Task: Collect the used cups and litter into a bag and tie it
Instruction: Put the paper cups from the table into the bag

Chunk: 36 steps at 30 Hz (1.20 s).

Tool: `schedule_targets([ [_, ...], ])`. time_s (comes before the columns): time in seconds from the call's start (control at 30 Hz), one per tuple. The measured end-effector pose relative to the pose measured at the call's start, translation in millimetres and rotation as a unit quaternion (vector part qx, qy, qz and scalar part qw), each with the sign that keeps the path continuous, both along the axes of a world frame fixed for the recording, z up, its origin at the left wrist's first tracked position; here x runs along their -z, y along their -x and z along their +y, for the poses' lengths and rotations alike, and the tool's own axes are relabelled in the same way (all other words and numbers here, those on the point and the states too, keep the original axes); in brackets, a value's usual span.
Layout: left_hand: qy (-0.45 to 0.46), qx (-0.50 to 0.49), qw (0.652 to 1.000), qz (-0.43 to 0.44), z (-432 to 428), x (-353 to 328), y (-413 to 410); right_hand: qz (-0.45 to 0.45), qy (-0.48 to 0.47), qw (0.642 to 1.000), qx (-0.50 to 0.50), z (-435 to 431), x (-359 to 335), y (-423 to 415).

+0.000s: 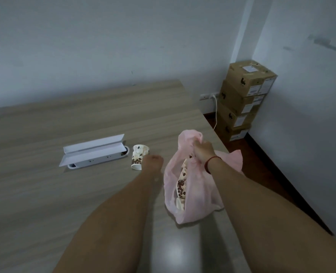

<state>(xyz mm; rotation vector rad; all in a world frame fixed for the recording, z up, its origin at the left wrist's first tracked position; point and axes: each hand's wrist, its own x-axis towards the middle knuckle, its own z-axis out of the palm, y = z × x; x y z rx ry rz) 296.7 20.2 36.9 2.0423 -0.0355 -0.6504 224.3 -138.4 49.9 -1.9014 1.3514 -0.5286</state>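
The gathered rim of a pink plastic bag [194,201] is grasped by the right hand [202,150], its fingers curled round the film; a red cord [212,164] is worn on that wrist; the bag is held up at the right edge of the wooden table [45,194], its bottom resting on the tabletop; paper cups printed with coffee beans [182,184] are seen inside it through the opening. The left hand [153,159] is stretched out just beside a matching paper cup [138,156] on the table left of the bag; the hand is blurred, so whether it is clenched or released cannot be told. Further left, a white socket box [96,154] is set into the tabletop with its lid raised. At the far right, cardboard boxes [242,95] are stacked in the corner.
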Motion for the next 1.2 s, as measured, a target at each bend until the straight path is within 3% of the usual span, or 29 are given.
schedule_targets([
  [0.03,-0.031,-0.013,0.999,-0.023,6,7,-13,0.061,-0.134,0.987,-0.057,8,0,-5],
  [0.07,-0.049,-0.025,0.998,-0.041,10,13,-27,-0.068,-0.275,0.958,-0.035,11,-1,-20],
  [0.1,-0.066,-0.034,0.996,-0.051,13,19,-41,-0.016,-0.241,0.97,0.023,18,17,-26],
  [0.13,-0.077,-0.04,0.994,-0.063,15,24,-54,0.021,-0.208,0.978,-0.023,19,19,-28],
  [0.33,-0.135,-0.045,0.989,-0.044,11,61,-73,-0.002,-0.202,0.975,-0.096,22,38,-49],
  [0.47,-0.076,-0.076,0.994,-0.031,11,79,-66,0.014,-0.211,0.973,-0.094,22,42,-53],
  [0.67,0.037,-0.093,0.994,-0.038,16,40,-22,-0.004,-0.206,0.977,-0.058,17,17,-42],
  [0.9,0.128,-0.001,0.992,0.022,0,8,56,-0.058,-0.177,0.982,-0.009,11,-16,5],
  [1.13,0.152,0.117,0.977,0.092,-15,-11,104,-0.068,-0.171,0.983,0.004,9,-40,57],
  [1.2,0.112,0.16,0.974,0.112,-20,-15,112,-0.072,-0.171,0.983,0.008,8,-44,66],
])
